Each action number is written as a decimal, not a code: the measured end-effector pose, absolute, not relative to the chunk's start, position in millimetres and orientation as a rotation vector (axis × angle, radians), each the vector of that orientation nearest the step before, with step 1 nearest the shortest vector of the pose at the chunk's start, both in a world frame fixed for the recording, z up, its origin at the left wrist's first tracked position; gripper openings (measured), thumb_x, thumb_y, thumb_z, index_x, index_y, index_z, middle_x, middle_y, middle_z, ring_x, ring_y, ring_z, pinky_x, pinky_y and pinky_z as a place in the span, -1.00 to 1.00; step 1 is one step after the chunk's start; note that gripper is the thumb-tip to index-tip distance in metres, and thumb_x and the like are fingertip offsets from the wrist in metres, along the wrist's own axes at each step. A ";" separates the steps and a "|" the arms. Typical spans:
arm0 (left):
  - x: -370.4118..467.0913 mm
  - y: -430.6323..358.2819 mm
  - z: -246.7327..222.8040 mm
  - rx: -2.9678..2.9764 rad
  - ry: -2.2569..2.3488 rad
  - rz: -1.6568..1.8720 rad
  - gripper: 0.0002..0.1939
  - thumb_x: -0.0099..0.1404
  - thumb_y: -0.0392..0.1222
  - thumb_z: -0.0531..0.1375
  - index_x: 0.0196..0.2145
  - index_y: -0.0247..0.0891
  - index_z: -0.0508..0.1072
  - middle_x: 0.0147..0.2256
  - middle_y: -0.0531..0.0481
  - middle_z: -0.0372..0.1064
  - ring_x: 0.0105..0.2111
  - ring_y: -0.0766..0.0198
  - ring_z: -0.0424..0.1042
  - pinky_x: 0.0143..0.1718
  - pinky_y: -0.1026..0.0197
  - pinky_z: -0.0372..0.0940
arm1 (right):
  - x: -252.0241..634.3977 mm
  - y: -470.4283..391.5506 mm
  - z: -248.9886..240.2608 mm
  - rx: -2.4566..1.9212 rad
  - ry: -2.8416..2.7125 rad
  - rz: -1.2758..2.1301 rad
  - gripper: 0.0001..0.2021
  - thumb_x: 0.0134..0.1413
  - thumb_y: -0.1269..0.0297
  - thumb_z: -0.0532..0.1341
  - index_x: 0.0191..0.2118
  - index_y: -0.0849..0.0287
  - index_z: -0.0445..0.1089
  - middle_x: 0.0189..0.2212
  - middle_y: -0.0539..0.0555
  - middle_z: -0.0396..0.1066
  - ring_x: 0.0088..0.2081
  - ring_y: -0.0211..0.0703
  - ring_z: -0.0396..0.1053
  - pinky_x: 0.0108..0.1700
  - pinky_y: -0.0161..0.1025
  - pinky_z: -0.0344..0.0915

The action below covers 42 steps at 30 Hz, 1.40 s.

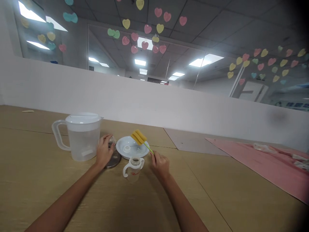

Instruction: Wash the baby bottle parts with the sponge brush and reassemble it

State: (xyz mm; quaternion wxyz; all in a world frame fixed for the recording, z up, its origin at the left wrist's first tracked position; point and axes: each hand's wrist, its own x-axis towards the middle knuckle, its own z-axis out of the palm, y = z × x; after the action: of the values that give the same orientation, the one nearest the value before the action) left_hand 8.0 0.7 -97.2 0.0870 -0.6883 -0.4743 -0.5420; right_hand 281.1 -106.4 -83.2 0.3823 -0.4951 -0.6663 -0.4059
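Nearest on the table [116,206] stands a clear bottle [133,174] with two white handles [125,170], red lettering on its front. It is upright, open mouth upward, long axis vertical; its base blends into the tabletop and is hard to make out.

To its right, the right hand [160,164] grasps the green stem of a sponge brush [138,137]; the fingers hide the stem's lower end. The brush slants away and leftward — its long axis running from the hand to the yellow head, over the bowl.

On the other side, the left hand [105,149] curls at a small clear piece [111,140] above a dark metal disc [114,160]; whether it grips or merely touches I cannot tell, and the hand covers part of both.

Just behind the bottle, the white bowl [118,149] holds a white ring [126,149] and a small clear bit too indistinct to name. A lidded pitcher [83,138] stands left, close beside the left hand. Pink sheeting [267,167], cut off by the right edge, lies well apart. Beyond rises a white wall [145,103] — then glass dotted with heart-shaped notes [147,29].
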 end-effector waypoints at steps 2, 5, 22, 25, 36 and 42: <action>4.3 5.3 -101.4 -2.086 -1.451 -1.468 -0.56 0.22 -0.28 0.03 0.07 -0.31 0.25 -0.02 -0.25 0.28 0.01 -0.09 0.25 -0.02 -0.11 0.21 | 280.9 -106.7 -82.8 -1.274 -1.701 -1.024 -0.68 0.30 0.28 -0.02 -0.39 0.23 0.40 -0.64 0.02 0.38 -0.63 -0.33 0.24 -0.50 -0.31 0.02; -0.6 11.8 -108.5 -2.148 -1.429 -1.324 -0.53 0.16 -0.37 0.01 0.05 -0.35 0.26 -0.05 -0.28 0.33 -0.05 -0.06 0.31 -0.05 -0.07 0.24 | 281.2 -106.4 -83.1 -1.297 -1.703 -1.022 -0.67 0.30 0.28 -0.03 -0.40 0.23 0.40 -0.65 0.02 0.36 -0.63 -0.33 0.23 -0.51 -0.30 0.01; -1.4 12.9 -109.7 -2.224 -1.481 -1.167 -0.60 0.10 -0.42 0.00 -0.09 -0.29 0.36 -0.24 -0.19 0.29 -0.22 0.03 0.36 -0.16 0.05 0.29 | 280.7 -106.1 -84.7 -1.302 -1.742 -1.014 -0.69 0.31 0.27 -0.02 -0.32 0.23 0.42 -0.64 0.02 0.37 -0.62 -0.33 0.24 -0.51 -0.32 0.00; 0.7 10.7 -104.4 -2.245 -1.490 -1.259 -0.61 0.13 -0.41 -0.02 -0.08 -0.31 0.35 -0.21 -0.20 0.31 -0.17 0.03 0.35 -0.11 0.03 0.28 | 279.9 -105.5 -84.4 -1.289 -1.731 -1.022 -0.67 0.31 0.26 -0.03 -0.35 0.23 0.41 -0.67 0.00 0.34 -0.64 -0.32 0.23 -0.52 -0.31 -0.02; 84.3 0.7 -64.5 -3.087 -1.060 -0.930 -0.65 0.22 -0.26 0.05 -0.04 -0.25 0.42 -0.03 -0.13 0.40 -0.01 0.12 0.34 0.06 0.11 0.18 | 283.5 -104.4 -86.8 -1.401 -1.596 -0.951 -0.58 0.33 0.22 -0.10 -0.42 0.22 0.39 -0.65 0.02 0.39 -0.66 -0.34 0.25 -0.53 -0.33 -0.05; 114.3 15.5 -62.0 -3.131 -1.100 -0.699 -0.65 0.09 -0.34 0.17 -0.13 -0.28 0.48 -0.20 -0.12 0.47 -0.17 0.09 0.41 -0.09 0.16 0.25 | 284.5 -103.3 -88.2 -1.398 -1.624 -0.937 -0.58 0.34 0.20 -0.11 -0.39 0.22 0.40 -0.63 0.02 0.42 -0.65 -0.33 0.28 -0.53 -0.33 -0.03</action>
State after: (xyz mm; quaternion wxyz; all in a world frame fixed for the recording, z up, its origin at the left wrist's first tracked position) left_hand 114.3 15.5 -62.0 -0.1247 -0.9160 -0.3217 -0.2045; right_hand 284.5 -103.3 -88.2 0.3908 -0.5503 -0.6391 -0.3687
